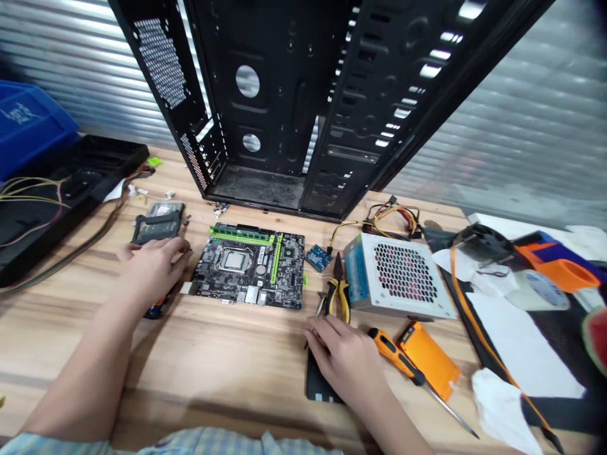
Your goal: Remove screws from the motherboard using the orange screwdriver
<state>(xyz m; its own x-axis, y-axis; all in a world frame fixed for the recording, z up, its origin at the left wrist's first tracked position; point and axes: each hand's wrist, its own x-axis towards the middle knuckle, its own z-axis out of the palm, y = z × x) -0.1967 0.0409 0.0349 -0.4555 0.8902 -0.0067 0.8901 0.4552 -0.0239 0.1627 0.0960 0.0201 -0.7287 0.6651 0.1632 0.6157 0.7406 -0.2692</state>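
Note:
A green-and-black motherboard [249,268] lies flat on the wooden table, with a green RAM stick [241,236] seated in it and a CPU [234,259] at its middle. My left hand [154,270] hovers at its left edge, fingers curled, and anything in them is hidden. Behind that hand is a drive in a black caddy [158,224]. My right hand [344,357] rests on a flat black slab [315,379], close to yellow-and-black pliers [337,294]. An orange-handled screwdriver [396,357] lies to its right.
A black PC case [284,107] stands open behind the board. A power supply [398,275] with loose cables sits to the right, next to a small blue circuit board [318,258]. A black panel with wires [61,196] and a blue bin [28,123] are far left.

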